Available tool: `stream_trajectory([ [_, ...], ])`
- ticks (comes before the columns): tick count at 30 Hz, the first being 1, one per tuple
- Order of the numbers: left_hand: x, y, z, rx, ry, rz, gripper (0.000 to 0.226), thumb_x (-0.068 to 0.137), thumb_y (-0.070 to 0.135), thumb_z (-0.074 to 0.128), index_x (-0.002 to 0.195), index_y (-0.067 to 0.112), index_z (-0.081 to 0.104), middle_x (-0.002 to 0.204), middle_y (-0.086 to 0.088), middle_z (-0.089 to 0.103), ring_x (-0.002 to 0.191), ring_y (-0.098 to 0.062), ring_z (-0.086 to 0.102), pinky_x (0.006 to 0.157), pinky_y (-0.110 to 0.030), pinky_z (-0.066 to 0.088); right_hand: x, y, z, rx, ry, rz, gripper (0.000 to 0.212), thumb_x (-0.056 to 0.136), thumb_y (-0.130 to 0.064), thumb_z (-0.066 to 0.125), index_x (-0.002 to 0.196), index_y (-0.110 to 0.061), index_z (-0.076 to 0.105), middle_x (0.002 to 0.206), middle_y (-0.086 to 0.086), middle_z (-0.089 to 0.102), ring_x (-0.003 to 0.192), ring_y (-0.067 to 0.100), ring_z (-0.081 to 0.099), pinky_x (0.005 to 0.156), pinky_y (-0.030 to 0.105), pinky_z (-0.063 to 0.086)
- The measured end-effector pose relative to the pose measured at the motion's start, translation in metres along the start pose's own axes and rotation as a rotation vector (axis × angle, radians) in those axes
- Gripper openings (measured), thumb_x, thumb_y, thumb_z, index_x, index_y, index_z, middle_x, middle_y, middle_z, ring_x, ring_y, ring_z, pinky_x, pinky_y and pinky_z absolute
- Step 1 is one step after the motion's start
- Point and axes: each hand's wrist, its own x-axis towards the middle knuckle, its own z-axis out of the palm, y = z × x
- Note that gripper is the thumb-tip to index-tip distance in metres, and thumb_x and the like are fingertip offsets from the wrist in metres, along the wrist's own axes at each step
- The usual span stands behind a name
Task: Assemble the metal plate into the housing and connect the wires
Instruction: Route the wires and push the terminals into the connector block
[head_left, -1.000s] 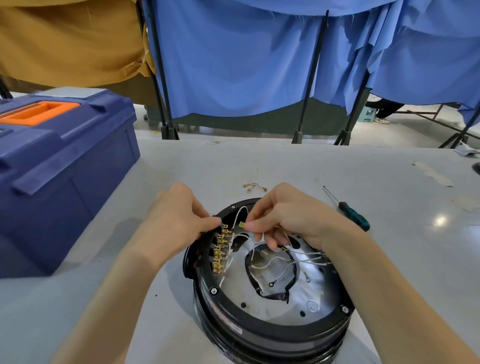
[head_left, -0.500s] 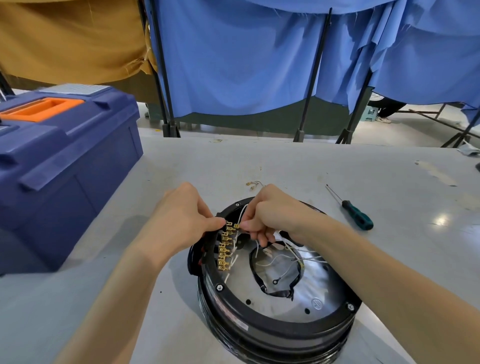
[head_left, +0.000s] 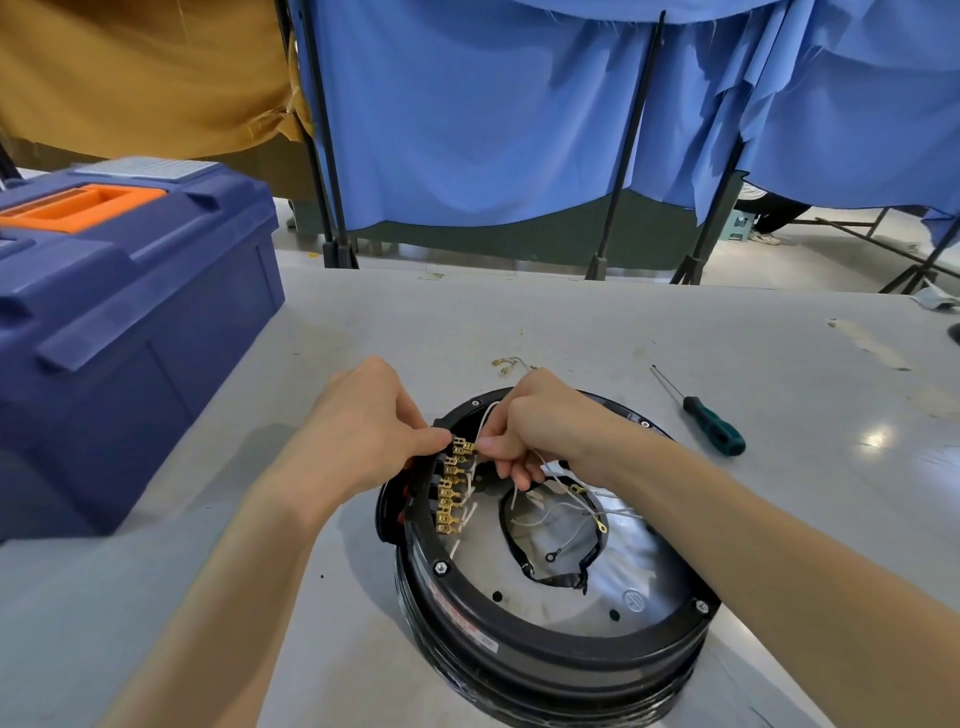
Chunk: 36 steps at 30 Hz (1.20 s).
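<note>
Wiring the housing (head_left: 545, 654), set flat on the surface (head_left: 571, 322), metal plate (head_left: 639, 577) already seated inside.
With left hand (head_left: 374, 431) grip pinched on the top of the brass terminal row (head_left: 451, 488) and right hand (head_left: 540, 431) grip clamped on a white wire (head_left: 485, 415), risks bending a tab or mating the wrong terminal through a skewed push.

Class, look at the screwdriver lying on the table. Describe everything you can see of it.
The screwdriver is small, with a thin bare metal shaft and a thicker handle that is dark green with a black collar and looks like plastic. It lies flat on the grey table, to the right of the round black housing and apart from it. Its tip points away and to the left. Only the table touches it.
</note>
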Motion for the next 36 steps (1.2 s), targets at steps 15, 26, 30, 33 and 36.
stream_trajectory([
  [15, -0.0003, 0.0012, -0.0003, 0.019, -0.003, 0.000, 0.021, 0.078, 0.034, 0.079, 0.074, 0.013, 0.077, 0.066, -0.003, 0.067, 0.065, -0.015, 0.059, 0.054, -0.024, 0.039, 0.0008, 0.0015, 0.0021, 0.003, 0.035, 0.019, 0.023, 0.090, 0.004, 0.057, 0.068, 0.001, 0.061, 0.047, 0.007, 0.056, 0.036, 0.017, 0.045, 0.040, 0.025, 0.030],
  [26, 0.0000, 0.0019, -0.0007, 0.009, -0.005, 0.001, 0.021, 0.078, 0.033, 0.079, 0.073, 0.013, 0.077, 0.065, -0.003, 0.067, 0.060, -0.014, 0.055, 0.049, -0.022, 0.036, -0.0004, 0.0011, 0.0010, 0.025, 0.039, 0.028, 0.025, 0.090, 0.003, 0.059, 0.066, 0.000, 0.062, 0.048, 0.007, 0.056, 0.038, 0.018, 0.044, 0.040, 0.024, 0.029],
  [30, -0.0003, 0.0022, -0.0007, 0.015, 0.004, 0.001, 0.021, 0.078, 0.033, 0.079, 0.071, 0.013, 0.077, 0.064, -0.003, 0.067, 0.059, -0.013, 0.054, 0.048, -0.021, 0.034, -0.0001, 0.0004, 0.0023, 0.021, 0.044, 0.033, 0.025, 0.091, 0.002, 0.058, 0.066, -0.001, 0.061, 0.049, 0.008, 0.056, 0.036, 0.018, 0.043, 0.039, 0.024, 0.028],
  [33, -0.0008, 0.0018, -0.0008, 0.014, 0.001, 0.007, 0.021, 0.078, 0.033, 0.079, 0.071, 0.013, 0.077, 0.064, -0.003, 0.068, 0.060, -0.014, 0.055, 0.049, -0.022, 0.035, 0.0005, 0.0001, 0.0028, 0.019, 0.049, 0.043, 0.024, 0.090, 0.002, 0.058, 0.066, -0.002, 0.061, 0.047, 0.006, 0.056, 0.036, 0.017, 0.043, 0.039, 0.024, 0.028],
  [36, -0.0006, 0.0020, -0.0010, 0.014, 0.003, 0.012, 0.021, 0.078, 0.034, 0.079, 0.071, 0.014, 0.077, 0.063, -0.002, 0.067, 0.058, -0.012, 0.053, 0.047, -0.021, 0.034, 0.0006, -0.0008, 0.0031, 0.025, 0.052, 0.067, 0.023, 0.090, 0.001, 0.059, 0.066, -0.001, 0.061, 0.045, 0.005, 0.056, 0.035, 0.017, 0.043, 0.038, 0.022, 0.028],
])
